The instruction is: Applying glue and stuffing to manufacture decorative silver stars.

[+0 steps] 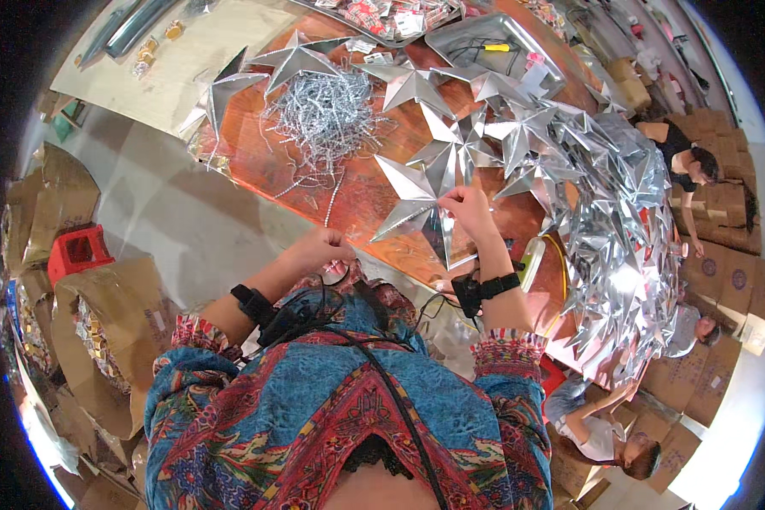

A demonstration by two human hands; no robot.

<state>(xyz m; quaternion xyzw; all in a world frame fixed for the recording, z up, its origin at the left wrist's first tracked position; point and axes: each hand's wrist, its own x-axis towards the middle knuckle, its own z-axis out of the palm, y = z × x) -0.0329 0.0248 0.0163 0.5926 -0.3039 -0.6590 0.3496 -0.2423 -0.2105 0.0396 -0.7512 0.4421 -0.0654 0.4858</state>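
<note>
My two hands work at the near edge of one orange-brown table (357, 211). My left hand (317, 248) is drawn narrow, thumb and fingers closed on one thin silver strand (332, 200), which runs down to them from one loose tangle (321, 115) of the same glittering stuff. My right hand (467, 209) is narrow too, thumb and forefinger pinched together at the middle of one silver star (416, 207); whether they grip it or something finer, I cannot tell. That star lies just right of the strand, by the table's near edge. More stars stand around the tangle, and on my right a big heap of them (616, 225) overlaps too much to count. Two trays sit at the far side: one packet-filled tray (398, 42), one grey tray (531, 36) with one yellow piece (495, 48) in it. Three co-workers (678, 157) are off to the right.
</note>
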